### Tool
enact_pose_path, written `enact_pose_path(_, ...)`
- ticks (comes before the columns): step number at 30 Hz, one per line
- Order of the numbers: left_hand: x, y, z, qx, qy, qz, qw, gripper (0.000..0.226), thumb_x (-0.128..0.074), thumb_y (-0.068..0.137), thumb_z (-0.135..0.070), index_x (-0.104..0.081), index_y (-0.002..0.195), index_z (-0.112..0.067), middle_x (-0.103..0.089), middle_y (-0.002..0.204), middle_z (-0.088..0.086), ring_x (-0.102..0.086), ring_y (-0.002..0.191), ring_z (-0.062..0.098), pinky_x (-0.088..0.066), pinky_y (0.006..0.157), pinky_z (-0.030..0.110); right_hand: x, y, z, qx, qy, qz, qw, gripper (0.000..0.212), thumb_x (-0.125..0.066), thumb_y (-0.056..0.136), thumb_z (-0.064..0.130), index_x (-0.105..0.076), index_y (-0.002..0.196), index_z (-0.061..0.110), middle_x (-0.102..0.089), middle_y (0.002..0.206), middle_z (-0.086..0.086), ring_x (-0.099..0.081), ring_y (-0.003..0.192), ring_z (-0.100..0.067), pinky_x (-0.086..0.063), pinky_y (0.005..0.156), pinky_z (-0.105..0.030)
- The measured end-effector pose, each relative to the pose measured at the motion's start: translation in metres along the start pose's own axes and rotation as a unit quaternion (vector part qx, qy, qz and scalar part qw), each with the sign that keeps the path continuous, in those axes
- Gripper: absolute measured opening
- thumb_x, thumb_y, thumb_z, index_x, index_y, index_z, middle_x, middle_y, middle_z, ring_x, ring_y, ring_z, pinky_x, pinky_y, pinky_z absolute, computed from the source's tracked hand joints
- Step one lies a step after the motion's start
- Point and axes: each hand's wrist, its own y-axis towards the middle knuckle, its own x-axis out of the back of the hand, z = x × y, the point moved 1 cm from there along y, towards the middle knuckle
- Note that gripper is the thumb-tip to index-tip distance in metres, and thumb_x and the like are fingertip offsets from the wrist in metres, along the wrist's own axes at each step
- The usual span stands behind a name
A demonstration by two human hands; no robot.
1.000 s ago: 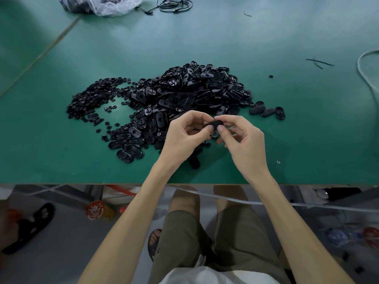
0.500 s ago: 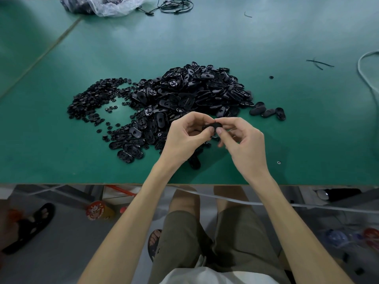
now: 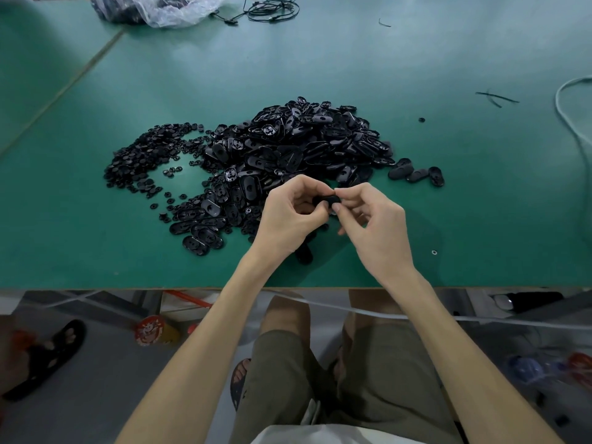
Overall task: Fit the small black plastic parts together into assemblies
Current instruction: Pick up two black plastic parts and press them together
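Between fingertips of left hand (image 3: 290,216) and right hand (image 3: 373,224): black part (image 3: 326,200), pinched.

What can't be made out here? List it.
Head view:
- small black plastic part: mostly covered by left hand and right hand; joined or not, unclear.
- clear plastic bag: cut off by top edge.
- tiny round black pieces: too small for detail.

Two hands (image 3: 290,216) (image 3: 376,229), one held part (image 3: 325,200), one parts heap (image 3: 288,149), three stray ovals (image 3: 418,175), one bag (image 3: 166,9)
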Motion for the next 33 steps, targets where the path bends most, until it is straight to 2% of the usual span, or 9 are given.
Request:
enact_pose_path(5,0.0,0.0,0.0,-0.001,0.002,-0.003,1.0,0.024,-0.069,0.088,0.01,-0.072,0.097,-0.012,-0.075,0.096,0.006,-0.072,0.085,0.017,-0.061,0.078,0.036,-0.001,-0.001,0.001,0.003,-0.001,-0.008,1.0,0.013,-0.071,0.096,0.003,-0.07,0.106,0.012,-0.072,0.092,0.001,-0.069,0.071,-0.005,-0.05,0.064,-0.009)
enact_pose_path(11,0.003,0.0,-0.002,-0.004,-0.038,0.0,0.999,0.018,-0.077,0.091,0.0,-0.075,0.108,-0.007,-0.079,0.099,0.007,-0.077,0.09,0.019,-0.06,0.083,0.027,0.002,-0.001,0.003,0.029,0.003,-0.034,0.999,0.026,-0.068,0.098,0.003,-0.065,0.111,0.025,-0.068,0.088,0.007,-0.07,0.066,-0.011,-0.05,0.064,-0.012)
enact_pose_path(13,0.002,0.0,-0.002,-0.011,-0.031,0.002,0.999,0.017,-0.076,0.091,0.002,-0.075,0.107,-0.005,-0.079,0.099,0.008,-0.077,0.089,0.019,-0.06,0.083,0.027,0.001,-0.001,0.004,0.04,-0.01,-0.032,0.999,0.024,-0.067,0.098,0.001,-0.068,0.105,0.024,-0.068,0.094,0.004,-0.07,0.067,-0.011,-0.051,0.063,-0.013)
enact_pose_path(16,0.002,-0.001,-0.003,-0.015,-0.017,-0.002,1.0,0.016,-0.075,0.091,0.004,-0.075,0.106,-0.003,-0.078,0.099,0.008,-0.076,0.089,0.019,-0.059,0.083,0.026,0.001,-0.001,0.004,0.049,-0.036,-0.025,0.998,0.023,-0.068,0.097,-0.002,-0.073,0.098,0.021,-0.066,0.098,0.009,-0.069,0.067,-0.01,-0.051,0.065,-0.013)
enact_pose_path(20,0.002,-0.001,-0.005,-0.013,-0.015,-0.002,1.0,0.019,-0.075,0.092,0.001,-0.075,0.11,-0.003,-0.079,0.102,0.007,-0.076,0.092,0.017,-0.059,0.085,0.026,0.002,-0.001,0.006,0.037,-0.018,-0.039,0.998,0.023,-0.068,0.097,-0.001,-0.075,0.098,0.021,-0.067,0.098,0.01,-0.07,0.067,-0.011,-0.051,0.066,-0.014)
enact_pose_path(24,0.002,0.0,-0.005,-0.019,0.01,-0.031,0.999,0.023,-0.068,0.098,-0.001,-0.072,0.12,-0.006,-0.077,0.111,0.003,-0.073,0.105,0.014,-0.057,0.095,0.028,0.008,0.002,0.0,-0.015,0.043,-0.114,0.992,0.022,-0.062,0.101,0.005,-0.074,0.111,0.021,-0.071,0.109,0.001,-0.074,0.075,-0.013,-0.054,0.062,-0.021)
enact_pose_path(28,0.002,-0.001,-0.005,-0.042,0.107,-0.052,0.992,0.026,-0.063,0.098,0.005,-0.074,0.116,-0.009,-0.071,0.114,0.001,-0.068,0.105,0.012,-0.056,0.095,0.031,0.014,0.006,-0.01,-0.099,0.142,-0.205,0.963,0.041,-0.055,0.101,0.001,-0.062,0.14,0.014,-0.068,0.124,0.0,-0.075,0.093,-0.014,-0.059,0.065,-0.023)
enact_pose_path(31,-0.001,-0.003,-0.006,-0.049,0.194,-0.015,0.98,0.025,-0.067,0.097,-0.001,-0.075,0.117,-0.013,-0.068,0.117,-0.003,-0.061,0.112,0.013,-0.049,0.102,0.03,0.013,0.008,-0.015,-0.123,0.164,-0.193,0.96,0.06,-0.053,0.101,0.0,-0.038,0.159,0.01,-0.054,0.151,-0.003,-0.074,0.107,-0.011,-0.062,0.077,-0.025)
enact_pose_path(33,-0.004,-0.004,-0.006,-0.054,0.244,0.005,0.968,0.024,-0.071,0.097,-0.009,-0.075,0.12,-0.013,-0.067,0.12,-0.002,-0.054,0.121,0.016,-0.041,0.11,0.033,0.012,0.008,-0.015,-0.122,0.148,-0.168,0.967,0.063,-0.053,0.101,0.0,-0.035,0.161,0.011,-0.048,0.157,-0.004,-0.073,0.11,-0.008,-0.062,0.082,-0.027)
